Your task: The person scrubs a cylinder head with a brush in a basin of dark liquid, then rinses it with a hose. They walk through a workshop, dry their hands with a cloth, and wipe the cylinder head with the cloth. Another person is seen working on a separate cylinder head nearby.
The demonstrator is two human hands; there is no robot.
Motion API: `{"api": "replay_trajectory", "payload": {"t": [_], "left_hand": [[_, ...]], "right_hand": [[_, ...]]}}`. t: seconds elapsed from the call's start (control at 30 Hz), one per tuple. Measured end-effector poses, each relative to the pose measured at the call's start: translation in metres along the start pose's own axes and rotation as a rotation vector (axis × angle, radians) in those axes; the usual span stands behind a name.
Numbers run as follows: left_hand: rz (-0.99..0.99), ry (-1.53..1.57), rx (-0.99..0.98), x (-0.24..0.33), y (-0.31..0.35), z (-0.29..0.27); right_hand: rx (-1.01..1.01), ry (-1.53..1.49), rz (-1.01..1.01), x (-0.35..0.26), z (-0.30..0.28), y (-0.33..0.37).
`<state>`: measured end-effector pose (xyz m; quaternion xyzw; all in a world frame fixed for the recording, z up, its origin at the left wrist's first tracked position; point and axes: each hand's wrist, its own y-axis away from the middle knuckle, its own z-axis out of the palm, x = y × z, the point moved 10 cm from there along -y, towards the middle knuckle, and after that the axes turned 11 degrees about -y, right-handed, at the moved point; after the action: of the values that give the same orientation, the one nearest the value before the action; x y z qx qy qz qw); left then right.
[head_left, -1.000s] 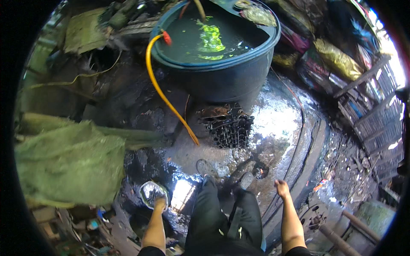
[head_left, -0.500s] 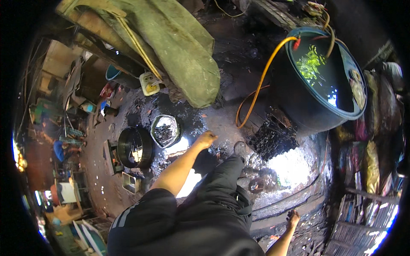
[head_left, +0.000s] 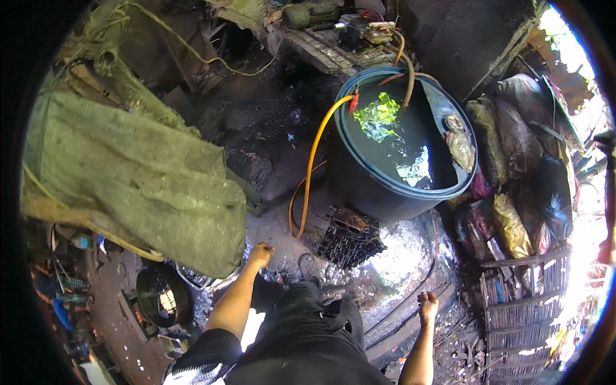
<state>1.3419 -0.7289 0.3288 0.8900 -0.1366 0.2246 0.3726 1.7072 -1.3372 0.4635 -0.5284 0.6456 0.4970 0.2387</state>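
Wet, dark ground (head_left: 410, 256) glistens between clutter: green sack (head_left: 135, 179) crowding the left, blue water barrel (head_left: 398, 186) ahead-right, bagged heaps and a slatted crate (head_left: 520, 301) on the right. Narrow open strip runs forward past the black grate (head_left: 350, 240) at the barrel's foot. Left hand (head_left: 260, 255) clenched, holding nothing visible, just below the sack's edge, near the orange hose (head_left: 311, 173). Right hand (head_left: 428, 305) hangs loose, empty. Since half a second ago the view swung right; the metal bowl has gone behind the sack.
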Motion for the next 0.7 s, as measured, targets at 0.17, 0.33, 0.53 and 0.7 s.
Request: {"api": "replay_trajectory", "payload": {"t": [0.17,0.33,0.53,0.7], "left_hand": [[0.138,0.072,0.077,0.095,-0.027,-0.030],[0.216,0.270,0.055,0.187,-0.025,-0.041],[0.201,0.300,0.013,0.195,-0.005,-0.017],[-0.032,0.083,-0.011,0.091,0.040,0.004]], "right_hand": [[-0.042,-0.005,-0.177,-0.070,0.036,-0.011],[-0.056,0.190,-0.340,-0.121,0.053,-0.022],[-0.047,0.210,-0.356,-0.141,0.035,-0.053],[-0.136,0.217,-0.299,-0.146,0.020,-0.097]]}}
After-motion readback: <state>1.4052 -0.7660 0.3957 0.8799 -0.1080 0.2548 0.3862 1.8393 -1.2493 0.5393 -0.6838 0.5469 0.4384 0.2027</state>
